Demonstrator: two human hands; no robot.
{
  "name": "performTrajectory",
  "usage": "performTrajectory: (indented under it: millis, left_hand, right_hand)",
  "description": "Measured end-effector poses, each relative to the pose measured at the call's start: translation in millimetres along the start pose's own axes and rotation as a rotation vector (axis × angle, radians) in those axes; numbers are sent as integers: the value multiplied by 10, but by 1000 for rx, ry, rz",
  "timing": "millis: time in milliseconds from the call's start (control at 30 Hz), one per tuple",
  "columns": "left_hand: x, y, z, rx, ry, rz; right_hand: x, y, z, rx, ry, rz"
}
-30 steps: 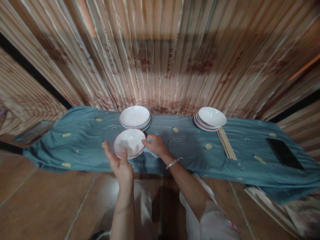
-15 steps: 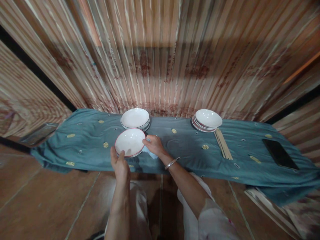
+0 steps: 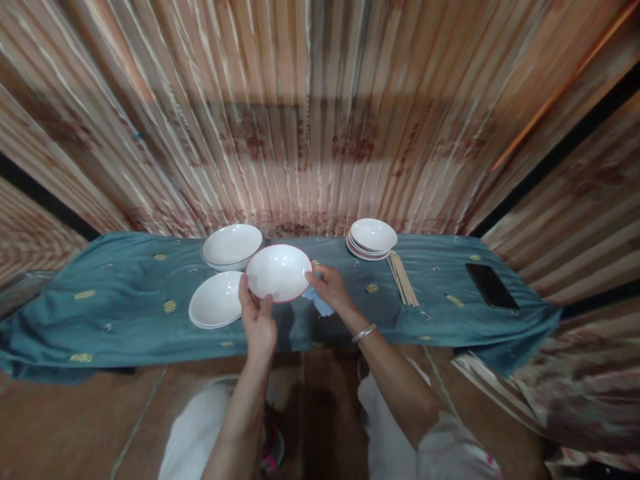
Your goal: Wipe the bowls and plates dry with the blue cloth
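Shifting the red-rimmed bowl [image 3: 280, 272] rightward of the near stack [image 3: 214, 303] since earlier, and holding it between left hand [image 3: 260, 328] and right hand [image 3: 332, 287], grasping opposite edges with fingers [image 3: 244, 289].

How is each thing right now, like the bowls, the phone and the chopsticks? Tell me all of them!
Red-rimmed bowl: held up, opening upward
Left hand: gripping its left side
Right hand: gripping its right rim
Blue cloth: crumpled, below the right hand
Bowls by the left hand: stacked, upright
Back left bowls: stacked, upright
Back right bowls: stacked, upright
Chopsticks: lying side by side
Phone: lying flat
Tablecloth: spread, wrinkled
Curtain: hanging in folds
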State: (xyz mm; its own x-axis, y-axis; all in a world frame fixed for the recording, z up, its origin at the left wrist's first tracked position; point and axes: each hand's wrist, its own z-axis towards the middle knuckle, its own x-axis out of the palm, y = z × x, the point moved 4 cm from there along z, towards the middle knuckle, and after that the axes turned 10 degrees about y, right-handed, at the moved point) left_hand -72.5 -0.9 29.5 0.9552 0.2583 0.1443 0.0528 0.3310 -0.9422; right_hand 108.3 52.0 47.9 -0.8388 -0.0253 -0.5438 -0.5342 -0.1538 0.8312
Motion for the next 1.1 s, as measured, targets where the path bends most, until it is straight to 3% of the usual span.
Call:
performTrajectory:
  millis: [167,333,500,800,1000,1100]
  left_hand:
    - [309,333,-16,-82,158,38]
    - [417,652,27,-168,248,71]
    - [480,875,4,-202,262,43]
    - [512,914,-40,-203,315,-9]
    - [517,915,-77,-232,346,-69]
    - [517,945,-96,-205,349,-53]
  right_hand:
    - [-270,-356,-152,121,-10,-171]
    - [-339,-534,-200,197,26,-354]
    - [-343,-634,-224,245,92,-431]
    - [-387,-740,-312,231,223,-400]
    - [-636,-702,-356,165,371,-328]
    - [-882,-676,-330,135,256,-261]
